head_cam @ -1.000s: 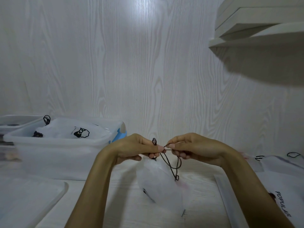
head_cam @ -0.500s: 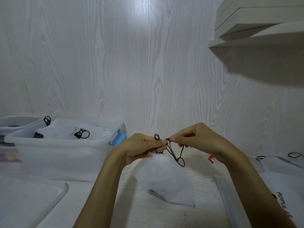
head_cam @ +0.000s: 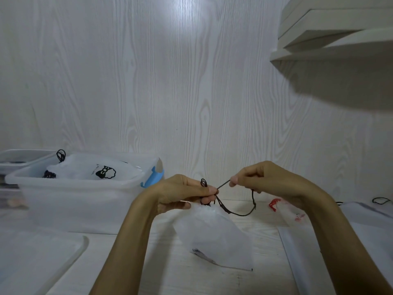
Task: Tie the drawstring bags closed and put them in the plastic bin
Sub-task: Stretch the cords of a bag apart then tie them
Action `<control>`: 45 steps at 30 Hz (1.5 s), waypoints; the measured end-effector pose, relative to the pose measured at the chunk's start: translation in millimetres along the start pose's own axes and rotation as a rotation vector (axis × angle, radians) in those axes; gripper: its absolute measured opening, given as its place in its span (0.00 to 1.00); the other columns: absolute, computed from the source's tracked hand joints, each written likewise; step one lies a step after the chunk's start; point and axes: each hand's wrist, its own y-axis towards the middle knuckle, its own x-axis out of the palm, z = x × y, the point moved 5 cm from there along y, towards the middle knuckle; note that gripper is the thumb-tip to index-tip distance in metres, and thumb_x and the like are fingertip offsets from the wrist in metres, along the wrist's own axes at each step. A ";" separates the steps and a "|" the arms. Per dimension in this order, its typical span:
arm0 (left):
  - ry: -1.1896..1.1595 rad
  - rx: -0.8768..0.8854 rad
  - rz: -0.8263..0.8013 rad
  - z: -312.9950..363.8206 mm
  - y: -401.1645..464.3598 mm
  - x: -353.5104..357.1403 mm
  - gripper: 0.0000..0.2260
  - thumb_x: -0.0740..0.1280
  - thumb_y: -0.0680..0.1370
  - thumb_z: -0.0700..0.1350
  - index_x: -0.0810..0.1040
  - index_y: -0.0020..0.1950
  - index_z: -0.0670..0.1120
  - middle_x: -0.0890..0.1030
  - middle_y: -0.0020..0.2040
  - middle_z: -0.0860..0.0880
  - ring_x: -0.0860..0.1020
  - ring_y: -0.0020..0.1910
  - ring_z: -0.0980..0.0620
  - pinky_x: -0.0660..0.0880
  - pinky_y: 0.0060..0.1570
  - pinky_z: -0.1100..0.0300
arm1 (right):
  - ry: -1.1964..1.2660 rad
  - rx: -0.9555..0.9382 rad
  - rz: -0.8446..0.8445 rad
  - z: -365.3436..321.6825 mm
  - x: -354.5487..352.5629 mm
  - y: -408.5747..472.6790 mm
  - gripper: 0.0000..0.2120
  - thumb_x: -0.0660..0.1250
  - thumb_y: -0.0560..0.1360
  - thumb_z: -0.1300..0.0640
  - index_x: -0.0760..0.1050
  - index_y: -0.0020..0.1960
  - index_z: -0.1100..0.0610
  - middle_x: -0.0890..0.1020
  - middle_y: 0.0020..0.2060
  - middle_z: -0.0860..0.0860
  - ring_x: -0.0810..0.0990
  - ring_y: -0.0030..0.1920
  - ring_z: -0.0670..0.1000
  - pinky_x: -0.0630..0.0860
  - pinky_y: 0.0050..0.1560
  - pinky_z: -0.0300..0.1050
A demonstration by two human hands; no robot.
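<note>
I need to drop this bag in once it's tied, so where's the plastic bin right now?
In the head view the plastic bin sits on the table at the left, against the wall, just left of the left hand, with a tied bag already inside.

Left hand (head_cam: 187,193) pinches the gathered neck of a translucent bag (head_cam: 212,233) hanging just above the table (head_cam: 161,273). Right hand (head_cam: 265,179), right of the bag's neck, pinches the black cord (head_cam: 223,185), pulled taut. Left of the bag, a plastic bin (head_cam: 70,201) holds a tied bag (head_cam: 93,170).
</note>
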 end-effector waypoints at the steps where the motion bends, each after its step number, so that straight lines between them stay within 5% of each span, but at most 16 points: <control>1: -0.015 0.008 -0.007 0.5 -0.3 0.3 0.07 0.72 0.71 0.52 0.86 0.43 0.51 0.82 0.35 0.55 0.77 0.36 0.64 0.66 0.32 0.70 | 0.002 0.002 0.006 2.2 0.8 2.1 0.07 0.68 0.73 0.48 0.83 0.46 0.48 0.83 0.39 0.44 0.76 0.41 0.39 0.70 0.43 0.33; 4: -0.045 0.034 -0.035 1.8 -1.6 0.2 0.13 0.72 0.62 0.55 0.86 0.41 0.51 0.80 0.34 0.54 0.76 0.33 0.64 0.64 0.27 0.71 | -0.006 0.033 -0.134 5.0 12.9 2.0 0.08 0.70 0.73 0.50 0.82 0.51 0.49 0.74 0.26 0.47 0.74 0.33 0.39 0.71 0.46 0.38; 8: -0.049 0.039 -0.035 -0.7 -1.0 -3.9 0.14 0.72 0.59 0.56 0.86 0.40 0.51 0.80 0.34 0.54 0.76 0.33 0.64 0.62 0.26 0.71 | -0.018 0.006 -0.237 5.2 23.9 1.1 0.09 0.70 0.71 0.48 0.83 0.51 0.47 0.83 0.51 0.56 0.80 0.54 0.50 0.74 0.53 0.42; 12: -0.035 0.019 -0.008 -3.6 1.5 -5.2 0.15 0.72 0.60 0.55 0.86 0.42 0.50 0.81 0.34 0.54 0.76 0.35 0.63 0.64 0.25 0.71 | -0.020 0.054 -0.142 1.5 15.7 -0.8 0.12 0.67 0.72 0.43 0.85 0.46 0.48 0.78 0.30 0.37 0.69 0.34 0.45 0.70 0.41 0.35; 15: -0.070 0.034 -0.005 -2.3 4.9 -3.1 0.15 0.73 0.61 0.54 0.86 0.44 0.48 0.81 0.34 0.53 0.75 0.33 0.62 0.64 0.25 0.71 | -0.114 0.055 -0.135 -3.2 17.4 -1.2 0.12 0.69 0.71 0.43 0.83 0.50 0.48 0.76 0.29 0.32 0.72 0.30 0.38 0.68 0.35 0.29; 18: -0.090 0.049 0.004 -1.0 5.0 -4.1 0.17 0.73 0.61 0.55 0.86 0.45 0.48 0.80 0.34 0.54 0.76 0.34 0.63 0.62 0.25 0.71 | -0.219 0.037 -0.168 -7.5 23.3 -3.2 0.11 0.72 0.70 0.47 0.83 0.51 0.50 0.73 0.20 0.33 0.73 0.27 0.34 0.65 0.30 0.27; 23: -0.092 0.032 0.019 -3.0 4.8 -5.7 0.14 0.73 0.65 0.52 0.86 0.45 0.46 0.81 0.34 0.53 0.76 0.34 0.61 0.65 0.24 0.71 | -0.135 -0.007 -0.105 -12.5 15.6 -3.5 0.07 0.70 0.73 0.52 0.84 0.48 0.53 0.69 0.16 0.39 0.70 0.24 0.37 0.68 0.39 0.34; 26: -0.130 0.027 0.037 -2.1 6.3 -3.7 0.08 0.71 0.73 0.47 0.85 0.45 0.43 0.83 0.35 0.52 0.78 0.32 0.62 0.70 0.28 0.73 | -0.115 -0.004 -0.097 -13.7 12.1 -4.7 0.07 0.65 0.77 0.52 0.81 0.43 0.49 0.70 0.20 0.40 0.70 0.28 0.40 0.67 0.38 0.33; 30: -0.293 0.056 0.082 -0.7 8.2 -6.1 0.05 0.71 0.73 0.43 0.84 0.47 0.44 0.85 0.41 0.51 0.82 0.38 0.61 0.75 0.35 0.72 | -0.136 -0.062 -0.287 -24.0 25.6 -10.8 0.10 0.59 0.80 0.53 0.78 0.45 0.51 0.71 0.29 0.44 0.67 0.32 0.44 0.67 0.37 0.36; 33: -0.323 0.069 0.055 2.1 3.9 -5.3 0.05 0.70 0.74 0.40 0.84 0.48 0.44 0.85 0.39 0.51 0.82 0.38 0.61 0.75 0.34 0.73 | -0.238 -0.098 -0.357 -33.9 31.3 -20.0 0.15 0.59 0.77 0.44 0.82 0.48 0.49 0.79 0.34 0.47 0.70 0.31 0.42 0.68 0.35 0.32; 39: -0.270 0.089 -0.002 6.4 -5.2 -4.9 0.07 0.69 0.74 0.37 0.85 0.40 0.47 0.85 0.39 0.49 0.83 0.37 0.60 0.76 0.33 0.72 | -0.212 -0.109 -0.055 -28.2 12.4 -9.8 0.10 0.63 0.78 0.49 0.80 0.55 0.46 0.81 0.46 0.40 0.78 0.35 0.39 0.69 0.35 0.31; 45: -0.218 0.115 -0.013 9.3 -9.0 -5.1 0.11 0.68 0.74 0.35 0.86 0.37 0.48 0.85 0.37 0.48 0.82 0.35 0.59 0.77 0.34 0.71 | 0.011 -0.132 -0.233 -24.1 38.1 -0.8 0.09 0.66 0.77 0.58 0.82 0.54 0.54 0.81 0.33 0.39 0.74 0.34 0.40 0.70 0.36 0.34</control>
